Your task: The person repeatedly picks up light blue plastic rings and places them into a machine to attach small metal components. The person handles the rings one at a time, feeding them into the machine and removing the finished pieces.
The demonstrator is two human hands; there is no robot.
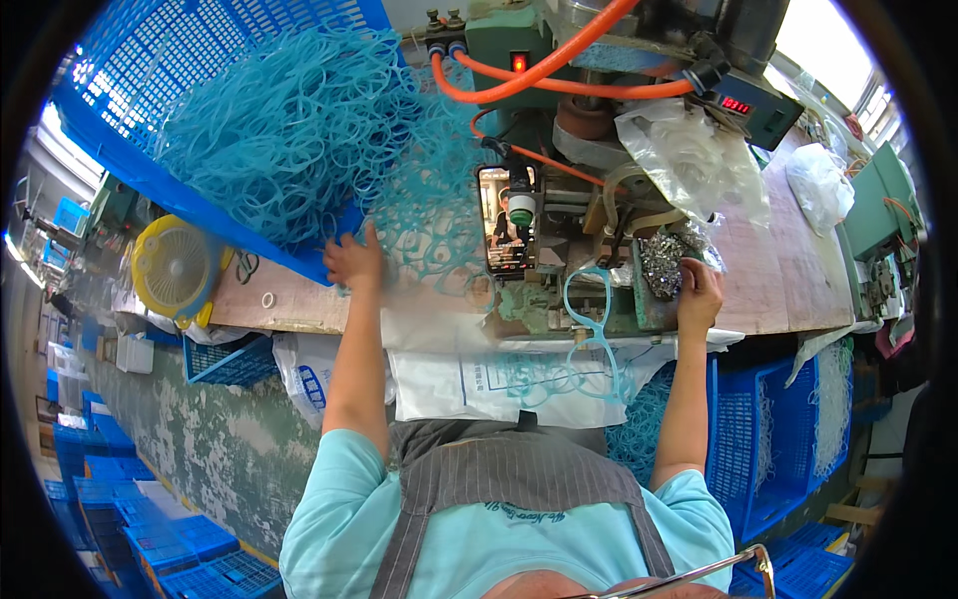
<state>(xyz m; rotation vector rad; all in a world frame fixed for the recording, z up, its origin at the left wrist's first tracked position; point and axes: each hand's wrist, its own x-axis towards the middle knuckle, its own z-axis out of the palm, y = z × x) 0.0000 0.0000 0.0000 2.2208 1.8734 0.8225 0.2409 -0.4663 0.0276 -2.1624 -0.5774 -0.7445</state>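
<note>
My left hand (354, 262) is at the front corner of a tilted blue crate (190, 185), fingers spread, beside loose blue eyeglass frames (429, 215). Nothing shows in its grip. More frames fill the crate in a tangled heap (289, 130). My right hand (702, 290) is at the right edge of a pile of small shiny metal parts (663, 265). Its thumb and fingers are pinched together; anything between them is too small to make out. Between my hands, a single blue eyeglass frame (602, 324) stands at the front of a green bench press (579, 130), apart from both.
A phone (507, 225) is propped left of the press. Orange hoses (569, 85) cross above. At the left lie a yellow fan (178, 268) and scissors (245, 266). Plastic bags (689, 150) hang at the right. Blue crates (773, 439) stand below the table's front edge.
</note>
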